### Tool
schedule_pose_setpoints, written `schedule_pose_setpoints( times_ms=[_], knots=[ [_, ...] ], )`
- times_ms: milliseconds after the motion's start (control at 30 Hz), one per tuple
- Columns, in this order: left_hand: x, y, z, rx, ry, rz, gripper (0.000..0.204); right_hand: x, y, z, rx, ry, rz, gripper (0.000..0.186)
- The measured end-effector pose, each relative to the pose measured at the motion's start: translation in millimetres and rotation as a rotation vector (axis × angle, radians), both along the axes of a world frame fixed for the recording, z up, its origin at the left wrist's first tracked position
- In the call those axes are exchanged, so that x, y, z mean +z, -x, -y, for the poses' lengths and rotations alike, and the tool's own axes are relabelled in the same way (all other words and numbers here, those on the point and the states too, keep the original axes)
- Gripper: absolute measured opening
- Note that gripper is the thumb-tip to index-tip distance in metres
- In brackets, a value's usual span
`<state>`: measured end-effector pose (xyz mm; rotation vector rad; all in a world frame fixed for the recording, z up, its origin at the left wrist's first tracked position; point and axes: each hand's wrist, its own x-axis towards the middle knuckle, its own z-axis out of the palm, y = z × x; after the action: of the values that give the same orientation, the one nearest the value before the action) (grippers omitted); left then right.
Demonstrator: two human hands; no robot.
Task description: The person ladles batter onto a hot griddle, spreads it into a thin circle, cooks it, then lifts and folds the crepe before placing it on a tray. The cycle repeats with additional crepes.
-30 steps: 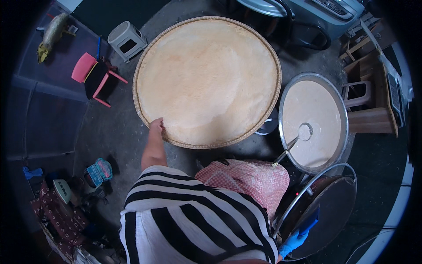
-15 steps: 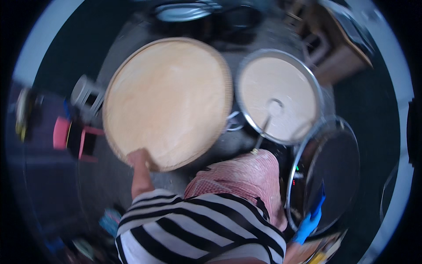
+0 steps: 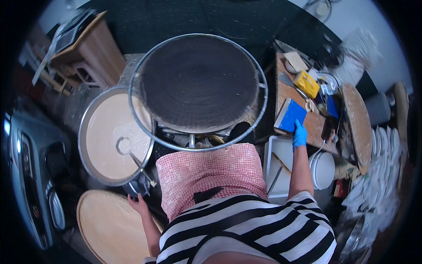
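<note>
My right hand point(image 3: 300, 134), in a blue glove, is closed on a blue flat block-like scraper point(image 3: 291, 116) with a pale edge. It holds the scraper over the wooden side table. My left hand point(image 3: 139, 204) is bare, its fingers slightly apart, beside a small dark grey rounded thing point(image 3: 136, 186); whether they touch is unclear. Before me is a round dark griddle point(image 3: 200, 83) inside a metal ring point(image 3: 265, 88). A metal pot of pale batter point(image 3: 105, 132) stands to its left, a ladle point(image 3: 140, 167) resting in it. The round woven tray point(image 3: 88, 198) lies at lower left.
The wooden side table point(image 3: 285, 90) at right carries a yellow packet point(image 3: 306, 84) and cables. Below it are a white tub point(image 3: 271, 154) with sticks and a white bucket point(image 3: 323, 169). A wooden cabinet point(image 3: 94, 57) stands far left, a dark vehicle point(image 3: 37, 145) nearer.
My view has swung right, bringing the griddle to the front. My left hand has let go of the tray rim. My right hand has raised the blue scraper to the side table.
</note>
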<state>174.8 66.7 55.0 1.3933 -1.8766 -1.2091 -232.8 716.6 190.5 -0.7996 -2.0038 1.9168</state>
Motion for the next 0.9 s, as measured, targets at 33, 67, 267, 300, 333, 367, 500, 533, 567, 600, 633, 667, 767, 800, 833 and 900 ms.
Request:
schedule_pose_setpoints(
  times_ms=[33, 67, 267, 300, 333, 367, 500, 533, 567, 600, 633, 667, 767, 800, 833, 900],
  knots=[
    [3, 27, 2, -0.043, -0.065, -0.096, 0.057, -6, 5, -16, -0.015, 0.009, 0.042, 0.037],
    [6, 53, 8, -0.105, 0.028, 0.018, 0.055, -11, 10, -27, -0.055, 0.014, 0.104, 0.037],
    [13, 161, 18, -0.366, 0.099, 0.311, 0.061, -4, -5, -46, -0.127, -0.468, 0.09, 0.05],
    [14, 172, 16, -0.413, 0.218, 0.446, 0.063, -2, -23, -46, -0.08, -0.447, 0.057, 0.049],
    [17, 177, 12, -0.451, 0.226, 0.491, 0.065, -5, -43, -42, -0.143, -0.408, 0.045, 0.046],
    [19, 180, 9, -0.474, 0.212, 0.565, 0.067, -10, -65, -40, -0.15, -0.417, -0.067, 0.044],
    [25, 185, 0, -0.495, 0.306, 0.88, 0.062, -72, -176, -25, -0.164, -0.425, 0.28, 0.041],
    [23, 183, 1, -0.477, 0.387, 0.964, 0.058, -94, -200, -19, -0.147, -0.514, 0.51, 0.048],
    [18, 183, 3, -0.473, 0.349, 1.001, 0.051, -111, -225, -14, -0.099, -0.55, 0.797, 0.058],
    [13, 181, 9, -0.435, 0.377, 1.028, 0.044, -124, -248, -9, -0.099, -0.467, 0.832, 0.058],
    [6, 177, 12, -0.396, 0.398, 1.101, 0.036, -133, -262, -7, -0.102, -0.142, 0.759, 0.053],
    [3, 170, 22, -0.53, 0.414, 1.139, 0.031, -143, -268, -4, -0.075, -0.16, 0.857, 0.045],
    [-11, 162, 35, -0.23, 0.246, 0.986, 0.023, -151, -270, -1, 0.15, -0.153, 0.834, 0.028],
    [-17, 165, 38, -0.177, 0.202, 0.939, 0.019, -149, -266, 0, 0.126, -0.062, 0.877, 0.025],
    [-17, 171, 50, -0.263, -0.131, 0.922, 0.016, -149, -258, -4, 0.122, -0.098, 0.923, 0.02],
    [-18, 182, 62, -0.087, -0.636, 0.515, 0.014, -142, -246, -10, 0.127, -0.15, 1.004, 0.017]
  ],
)
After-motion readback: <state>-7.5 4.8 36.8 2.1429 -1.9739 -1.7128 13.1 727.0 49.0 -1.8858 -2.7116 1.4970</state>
